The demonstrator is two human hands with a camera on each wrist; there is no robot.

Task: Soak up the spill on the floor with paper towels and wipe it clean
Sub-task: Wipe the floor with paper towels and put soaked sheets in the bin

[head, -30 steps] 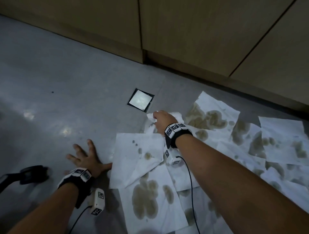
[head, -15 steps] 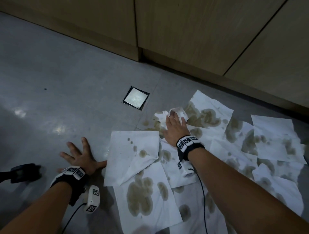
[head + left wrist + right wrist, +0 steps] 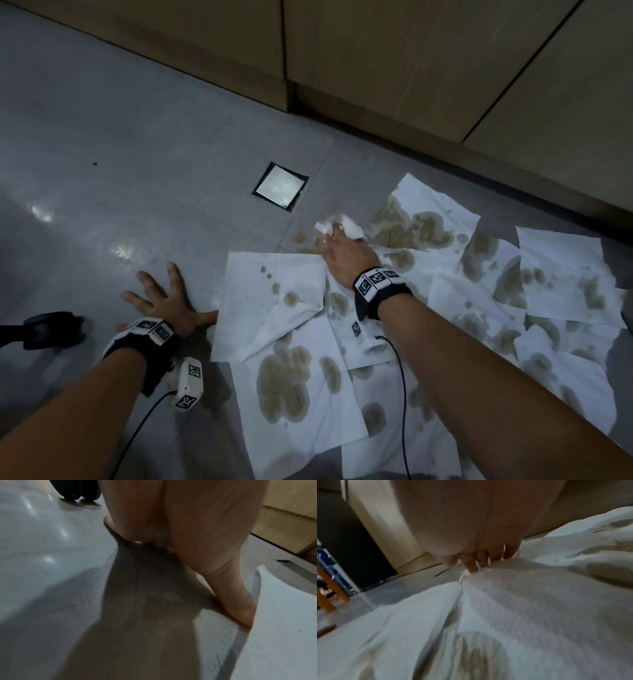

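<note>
A grey floor (image 3: 144, 137) with a dull sheen fills the head view, bounded from 12 to 3 o'clock by pale wooden cabinet fronts (image 3: 411, 61) with dark seams between the doors. A square metal drain cover (image 3: 280, 187) is set into the floor near the centre. From the centre out to 3 and 5 o'clock lie many overlapping white paper towels (image 3: 287, 387), blotched with brownish wet stains; a few brown drops of the spill (image 3: 300, 237) sit on bare floor just at 5 o'clock of the drain cover. At 9 o'clock a dark object (image 3: 51, 329) rests on the floor, too blurred to identify.

The right hand (image 3: 346, 258) reaches to the far edge of the towels, its grip bent down over a crumpled white wad of towel (image 3: 349, 228) and pressing it to the floor beside the drops; the right wrist view shows the fingertips (image 3: 473, 566) dug into bunched paper, though whether they actually clasp it is hard to tell. The left hand (image 3: 168, 301) lies flat on bare floor at 8 o'clock, grip fully spread, the thumb tip just touching the nearest towel's edge.

Both wrists wear black bands carrying white blocks printed with black-and-white square marker patterns; no readable writing appears.
</note>
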